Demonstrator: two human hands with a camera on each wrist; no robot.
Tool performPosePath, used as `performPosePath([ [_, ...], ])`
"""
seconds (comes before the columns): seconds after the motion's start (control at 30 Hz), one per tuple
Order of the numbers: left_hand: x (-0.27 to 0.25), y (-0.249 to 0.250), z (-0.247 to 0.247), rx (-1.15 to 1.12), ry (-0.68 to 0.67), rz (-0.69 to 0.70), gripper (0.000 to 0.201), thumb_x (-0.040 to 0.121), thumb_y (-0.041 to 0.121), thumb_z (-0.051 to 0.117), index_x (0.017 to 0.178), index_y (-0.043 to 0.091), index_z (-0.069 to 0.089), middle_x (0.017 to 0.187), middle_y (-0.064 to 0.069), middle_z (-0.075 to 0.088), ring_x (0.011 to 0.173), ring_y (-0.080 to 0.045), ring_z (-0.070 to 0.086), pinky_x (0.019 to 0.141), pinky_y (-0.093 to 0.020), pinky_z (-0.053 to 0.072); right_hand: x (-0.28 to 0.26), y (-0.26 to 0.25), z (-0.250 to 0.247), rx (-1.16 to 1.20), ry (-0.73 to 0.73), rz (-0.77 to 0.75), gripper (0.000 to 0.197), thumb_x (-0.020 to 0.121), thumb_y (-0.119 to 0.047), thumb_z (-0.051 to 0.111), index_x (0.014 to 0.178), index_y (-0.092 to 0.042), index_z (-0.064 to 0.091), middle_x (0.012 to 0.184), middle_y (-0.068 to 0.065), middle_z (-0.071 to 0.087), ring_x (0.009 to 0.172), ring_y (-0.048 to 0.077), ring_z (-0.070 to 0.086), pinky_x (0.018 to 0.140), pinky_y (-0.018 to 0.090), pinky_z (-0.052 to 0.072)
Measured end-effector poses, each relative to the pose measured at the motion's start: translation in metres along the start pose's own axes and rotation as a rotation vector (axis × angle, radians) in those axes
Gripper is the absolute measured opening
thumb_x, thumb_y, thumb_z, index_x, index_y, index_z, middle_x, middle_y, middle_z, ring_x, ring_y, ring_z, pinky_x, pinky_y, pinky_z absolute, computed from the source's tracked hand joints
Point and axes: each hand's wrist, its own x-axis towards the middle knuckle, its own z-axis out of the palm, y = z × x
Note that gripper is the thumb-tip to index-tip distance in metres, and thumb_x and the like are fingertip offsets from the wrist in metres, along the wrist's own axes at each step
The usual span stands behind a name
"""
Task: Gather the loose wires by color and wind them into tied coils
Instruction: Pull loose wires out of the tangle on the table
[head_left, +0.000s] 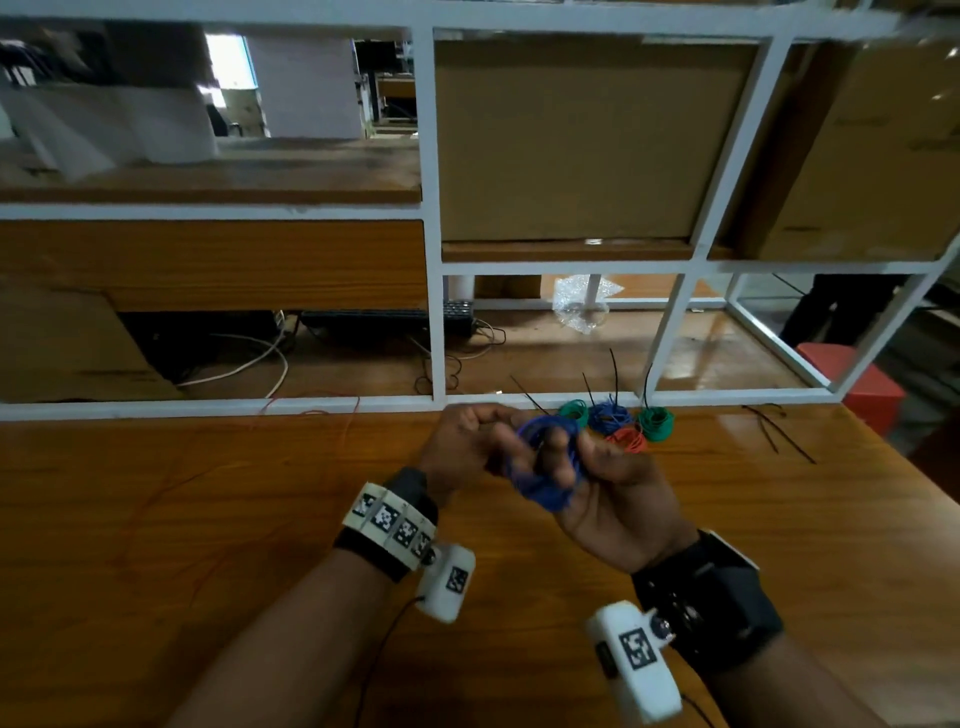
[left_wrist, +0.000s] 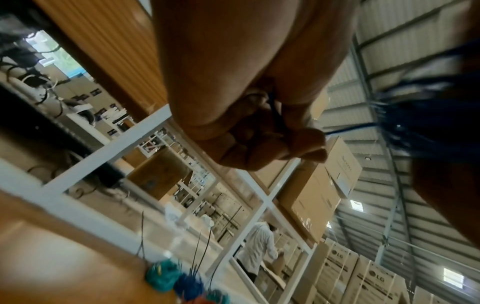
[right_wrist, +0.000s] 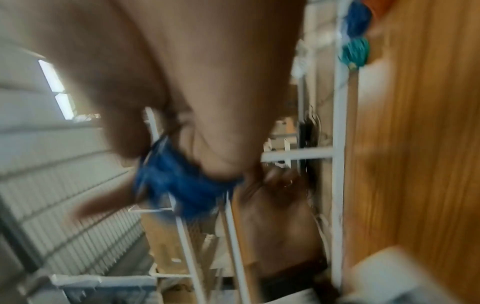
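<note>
A coil of blue wire (head_left: 545, 457) sits in my right hand (head_left: 597, 478), whose fingers pass through and curl round the loops above the wooden table (head_left: 208, 519). My left hand (head_left: 467, 441) pinches a strand of the same blue wire (left_wrist: 279, 121) next to the coil. The right wrist view shows the blue coil (right_wrist: 179, 185) wrapped round my fingers, blurred. Tied coils lie at the table's back edge: two green coils (head_left: 655, 423), a blue coil (head_left: 609, 415) and a red coil (head_left: 626, 439), with black zip-tie tails sticking up.
Thin red wire (head_left: 311, 410) trails loose over the table's left part. Black zip ties (head_left: 779, 431) lie at the back right. A white metal shelf frame (head_left: 436, 312) rises behind the table with cardboard boxes (head_left: 571, 140). A person in a white coat (left_wrist: 259, 246) stands far off.
</note>
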Motion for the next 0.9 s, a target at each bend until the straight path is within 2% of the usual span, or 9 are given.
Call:
performPosePath([
  [0.1, -0.009, -0.028, 0.022, -0.094, 0.079, -0.123, 0.029, 0.104, 0.003, 0.041, 0.104, -0.006, 0.069, 0.082, -0.016, 0.069, 0.049, -0.019, 0.057, 0.047, -0.026, 0.046, 0.010, 0.005, 0.001, 0.124, 0.190, -0.168, 0.020, 0.098, -0.018, 0.067, 0.109, -0.001, 0.066, 0.100, 0.015, 0.072, 0.127, 0.031, 0.062, 0.114, 0.042, 0.046],
  [0.2, -0.018, -0.040, 0.026, -0.144, 0.055, -0.174, 0.037, 0.099, 0.016, 0.041, 0.110, -0.010, 0.064, 0.085, -0.016, 0.070, 0.048, -0.020, 0.057, 0.046, -0.022, 0.042, 0.013, 0.012, 0.000, 0.093, 0.321, -0.221, 0.027, 0.089, -0.017, 0.078, 0.103, 0.000, 0.062, 0.089, 0.016, 0.066, 0.107, 0.031, 0.072, 0.098, 0.041, 0.057],
  [0.33, -0.029, -0.035, 0.009, -0.026, -0.044, -0.184, 0.022, 0.100, 0.016, 0.054, 0.106, 0.005, 0.072, 0.088, -0.016, 0.075, 0.061, -0.024, 0.057, 0.056, -0.029, 0.044, 0.002, 0.010, 0.008, -0.110, 0.424, -0.170, 0.020, 0.100, -0.018, 0.048, 0.094, -0.003, 0.060, 0.071, 0.013, 0.057, 0.093, 0.031, 0.071, 0.077, 0.034, 0.062],
  [0.47, -0.050, -0.028, 0.017, -0.254, -0.184, -0.250, 0.038, 0.099, 0.046, 0.053, 0.109, 0.014, 0.073, 0.108, -0.014, 0.073, 0.078, -0.023, 0.065, 0.062, -0.034, 0.049, -0.007, -0.005, 0.004, -0.201, 0.316, -0.098, 0.020, 0.088, -0.021, 0.075, 0.087, -0.004, 0.065, 0.056, 0.005, 0.051, 0.075, 0.028, 0.065, 0.066, 0.035, 0.057],
  [0.53, -0.054, -0.022, 0.024, -0.363, -0.229, -0.296, 0.064, 0.095, 0.064, 0.044, 0.116, 0.009, 0.069, 0.112, -0.016, 0.069, 0.092, -0.029, 0.064, 0.069, -0.038, 0.050, -0.011, -0.010, 0.001, -0.218, 0.217, -0.065, 0.021, 0.089, -0.024, 0.075, 0.088, -0.005, 0.066, 0.054, 0.002, 0.052, 0.074, 0.026, 0.063, 0.065, 0.040, 0.053],
  [0.6, -0.055, -0.011, 0.030, -0.317, -0.238, -0.237, 0.072, 0.086, 0.074, 0.049, 0.111, 0.011, 0.071, 0.105, -0.015, 0.071, 0.095, -0.030, 0.065, 0.072, -0.041, 0.051, -0.015, -0.012, -0.002, -0.255, 0.158, -0.039, 0.020, 0.093, -0.024, 0.071, 0.086, -0.006, 0.066, 0.051, -0.001, 0.053, 0.072, 0.025, 0.062, 0.069, 0.039, 0.047],
  [0.67, -0.053, 0.000, 0.033, -0.201, -0.218, -0.139, 0.057, 0.085, 0.068, 0.059, 0.102, 0.016, 0.075, 0.098, -0.012, 0.074, 0.091, -0.027, 0.067, 0.073, -0.043, 0.050, -0.017, -0.011, -0.005, -0.262, 0.113, -0.028, 0.020, 0.094, -0.021, 0.069, 0.083, -0.006, 0.065, 0.048, -0.001, 0.053, 0.068, 0.024, 0.061, 0.071, 0.036, 0.049],
  [0.77, -0.048, 0.004, 0.036, -0.132, -0.189, -0.108, 0.040, 0.096, 0.052, 0.057, 0.095, 0.018, 0.077, 0.092, -0.008, 0.075, 0.085, -0.023, 0.067, 0.069, -0.038, 0.049, -0.016, -0.013, -0.008, -0.235, 0.081, -0.020, 0.020, 0.094, -0.019, 0.068, 0.082, -0.004, 0.065, 0.047, 0.000, 0.053, 0.066, 0.025, 0.062, 0.071, 0.034, 0.053],
  [0.9, -0.041, -0.005, 0.040, -0.092, -0.120, -0.055, 0.047, 0.094, 0.049, 0.062, 0.104, 0.005, 0.073, 0.090, -0.013, 0.074, 0.082, -0.030, 0.062, 0.064, -0.036, 0.048, -0.016, -0.015, -0.018, -0.257, 0.100, -0.012, 0.021, 0.095, -0.023, 0.067, 0.082, -0.007, 0.064, 0.048, 0.000, 0.054, 0.069, 0.025, 0.061, 0.077, 0.037, 0.044],
])
